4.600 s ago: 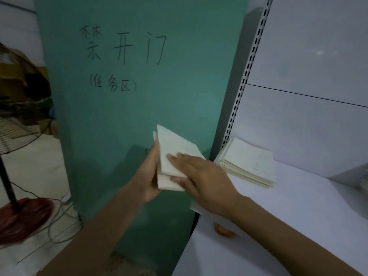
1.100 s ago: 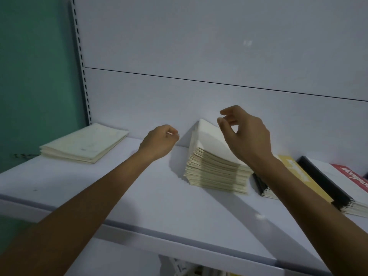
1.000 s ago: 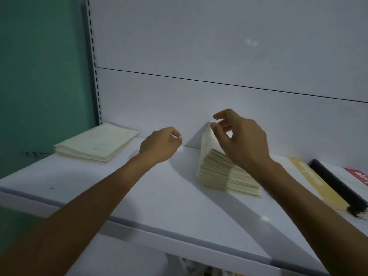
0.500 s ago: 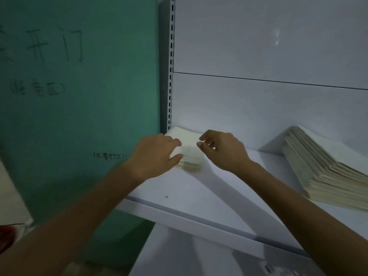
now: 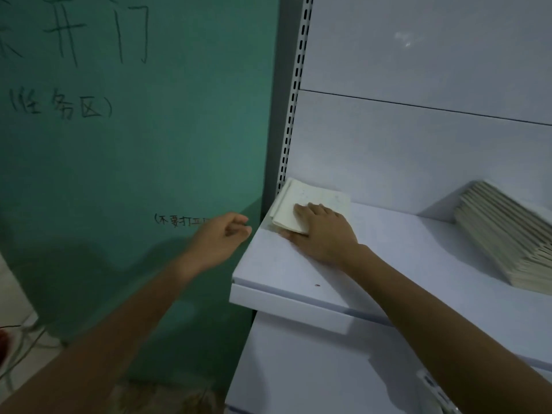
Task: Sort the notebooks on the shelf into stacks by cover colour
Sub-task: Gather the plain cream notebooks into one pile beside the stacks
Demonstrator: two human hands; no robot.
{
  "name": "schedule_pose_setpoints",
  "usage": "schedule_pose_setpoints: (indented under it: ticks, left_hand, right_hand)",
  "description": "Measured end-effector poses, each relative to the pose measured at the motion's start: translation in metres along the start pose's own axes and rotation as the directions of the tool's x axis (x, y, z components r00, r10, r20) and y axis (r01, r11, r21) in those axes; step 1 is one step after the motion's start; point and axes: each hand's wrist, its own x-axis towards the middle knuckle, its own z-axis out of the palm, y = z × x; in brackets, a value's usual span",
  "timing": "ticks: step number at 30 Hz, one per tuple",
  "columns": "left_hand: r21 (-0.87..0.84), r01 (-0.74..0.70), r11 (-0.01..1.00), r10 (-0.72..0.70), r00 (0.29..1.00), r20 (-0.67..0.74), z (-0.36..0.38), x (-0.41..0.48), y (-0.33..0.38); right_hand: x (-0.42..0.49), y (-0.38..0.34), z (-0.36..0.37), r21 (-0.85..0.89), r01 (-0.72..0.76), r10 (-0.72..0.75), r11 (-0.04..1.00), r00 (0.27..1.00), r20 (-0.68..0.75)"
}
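Several cream notebooks (image 5: 321, 196), flat under right hand (image 5: 324, 234).

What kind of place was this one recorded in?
Likely a mock shop or storeroom corner: a white retail-style shelf on a slotted upright, stacked cream notebooks, and a green board with handwritten characters.

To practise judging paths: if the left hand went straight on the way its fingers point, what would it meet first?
The left hand would probably meet the shelf at its left end, below the cream notebook stack; depth unclear.
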Motion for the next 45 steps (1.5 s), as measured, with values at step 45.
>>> schedule_pose_setpoints:
  ticks: [45]
  left_hand:
    - [-0.653, 0.184, 0.735, -0.28, 0.959, -0.044, -0.057, -0.046, 0.013]
  right_hand:
    - [-0.031, -0.004, -0.041, 0.429, 0.051, 0.2, 0.902, 0.832, -0.518]
